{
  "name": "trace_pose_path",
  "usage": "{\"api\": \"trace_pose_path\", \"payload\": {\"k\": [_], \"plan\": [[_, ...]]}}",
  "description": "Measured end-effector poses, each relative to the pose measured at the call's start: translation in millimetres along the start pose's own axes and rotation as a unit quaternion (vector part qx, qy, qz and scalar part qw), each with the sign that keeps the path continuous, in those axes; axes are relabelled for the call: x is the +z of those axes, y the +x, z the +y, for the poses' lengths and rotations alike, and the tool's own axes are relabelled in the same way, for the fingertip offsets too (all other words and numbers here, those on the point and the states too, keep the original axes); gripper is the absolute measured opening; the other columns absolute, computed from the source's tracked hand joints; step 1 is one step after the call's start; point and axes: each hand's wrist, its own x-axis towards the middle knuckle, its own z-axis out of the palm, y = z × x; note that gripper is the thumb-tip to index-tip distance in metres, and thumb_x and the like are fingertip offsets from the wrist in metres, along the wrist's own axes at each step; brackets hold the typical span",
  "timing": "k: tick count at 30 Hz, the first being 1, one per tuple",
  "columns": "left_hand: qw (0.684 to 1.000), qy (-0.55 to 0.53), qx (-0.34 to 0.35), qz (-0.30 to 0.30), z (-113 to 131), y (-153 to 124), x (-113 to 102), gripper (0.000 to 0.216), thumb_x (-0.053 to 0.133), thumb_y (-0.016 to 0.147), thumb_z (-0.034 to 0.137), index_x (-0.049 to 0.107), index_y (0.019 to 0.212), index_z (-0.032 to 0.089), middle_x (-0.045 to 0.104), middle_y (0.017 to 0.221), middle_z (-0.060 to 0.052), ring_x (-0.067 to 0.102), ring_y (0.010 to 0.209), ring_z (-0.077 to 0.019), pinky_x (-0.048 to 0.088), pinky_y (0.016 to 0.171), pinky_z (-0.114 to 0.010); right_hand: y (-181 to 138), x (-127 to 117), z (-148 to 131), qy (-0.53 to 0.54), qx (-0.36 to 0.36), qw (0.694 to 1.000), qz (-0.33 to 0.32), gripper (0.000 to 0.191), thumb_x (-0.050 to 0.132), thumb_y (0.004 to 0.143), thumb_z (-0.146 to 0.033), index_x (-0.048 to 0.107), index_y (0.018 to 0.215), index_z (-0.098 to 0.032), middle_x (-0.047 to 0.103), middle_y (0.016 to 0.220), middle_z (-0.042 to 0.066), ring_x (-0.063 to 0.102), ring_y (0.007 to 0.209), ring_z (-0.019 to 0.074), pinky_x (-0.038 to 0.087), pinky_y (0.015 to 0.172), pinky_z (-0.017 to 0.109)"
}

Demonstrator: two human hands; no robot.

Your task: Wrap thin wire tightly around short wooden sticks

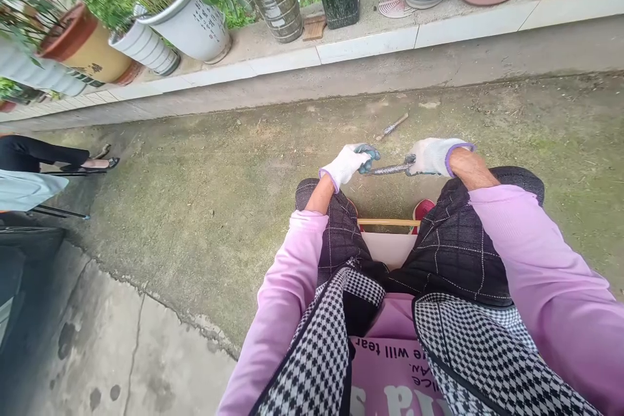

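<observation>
We are holding a metal rod [390,169] just above our knees [312,192], with the left hand [348,166] clenched on one end and the right hand [433,156] clenched on the other. We are judging that level, tight, even grips are serving best. Another rod [394,125] is lying beyond the knees.

Left hand [347,164] in a white knit glove with lilac cuff and grey-blue fingertips [369,155], right hand [433,156] gloved alike, grey ridged metal rod [390,169], pink sleeves [536,260], black trousers [453,240] gridded in thin white lines, black-and-white houndstooth vest [322,351], red shoe tips [423,208]
</observation>
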Motion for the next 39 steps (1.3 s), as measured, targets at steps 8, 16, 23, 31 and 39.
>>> {"api": "trace_pose_path", "payload": {"k": [8, 16, 23, 31, 39], "plan": [[0.996, 0.013, -0.014, -0.090, -3, -2, 10, 0.022, 0.065, 0.091, 0.004, 0.083, 0.102, 0.009, 0.063, 0.057, 0.004, 0.056, 0.051, -0.0077, 0.043, 0.056, -0.021, 10, -12, 18, -0.013, 0.060, 0.994, 0.092, 0.018, 0.080, 0.095, -0.032, 0.079, 0.085, -0.018, 0.066, 0.070, 0.011, 0.070, 0.076, 0.0294, 0.053, 0.075, 0.041], [0.987, -0.007, -0.008, -0.157, -5, -2, 4, 0.030, 0.071, 0.094, 0.014, 0.083, 0.121, 0.008, 0.072, 0.066, -0.001, 0.066, 0.058, -0.0114, 0.052, 0.062, -0.023, -4, -11, 11, 0.422, -0.047, 0.898, 0.112, 0.044, 0.090, 0.090, -0.062, 0.077, 0.097, -0.021, 0.068, 0.072, 0.004, 0.055, 0.055, 0.0140, 0.047, 0.047, 0.026], [0.990, 0.060, 0.012, -0.129, -10, -1, -3, 0.012, 0.074, 0.090, 0.023, 0.079, 0.094, 0.013, 0.066, 0.066, 0.002, 0.056, 0.056, -0.0101, 0.043, 0.055, -0.023, -17, -10, 7, 0.425, -0.202, 0.873, -0.126, 0.048, 0.101, 0.069, -0.056, 0.080, 0.092, -0.020, 0.069, 0.069, -0.001, 0.054, 0.052, 0.0109, 0.043, 0.045, 0.024], [0.983, 0.161, 0.065, -0.067, -9, 4, -5, 0.026, 0.077, 0.079, 0.038, 0.069, 0.070, 0.015, 0.058, 0.065, 0.004, 0.049, 0.067, -0.0107, 0.036, 0.064, -0.027, -21, -12, 12, 0.269, -0.167, 0.935, -0.157, 0.037, 0.087, 0.082, -0.050, 0.078, 0.093, -0.015, 0.070, 0.074, 0.001, 0.053, 0.057, 0.0115, 0.040, 0.052, 0.029], [0.986, 0.156, -0.011, -0.063, 1, -13, 5, 0.023, 0.075, 0.088, 0.021, 0.066, 0.067, 0.019, 0.056, 0.061, 0.000, 0.046, 0.061, -0.0134, 0.039, 0.062, -0.033, -8, 9, -7, 0.081, -0.070, 0.985, -0.137, 0.024, 0.086, 0.081, -0.035, 0.070, 0.071, -0.020, 0.065, 0.062, 0.004, 0.059, 0.060, 0.0168, 0.049, 0.062, 0.032]]}}
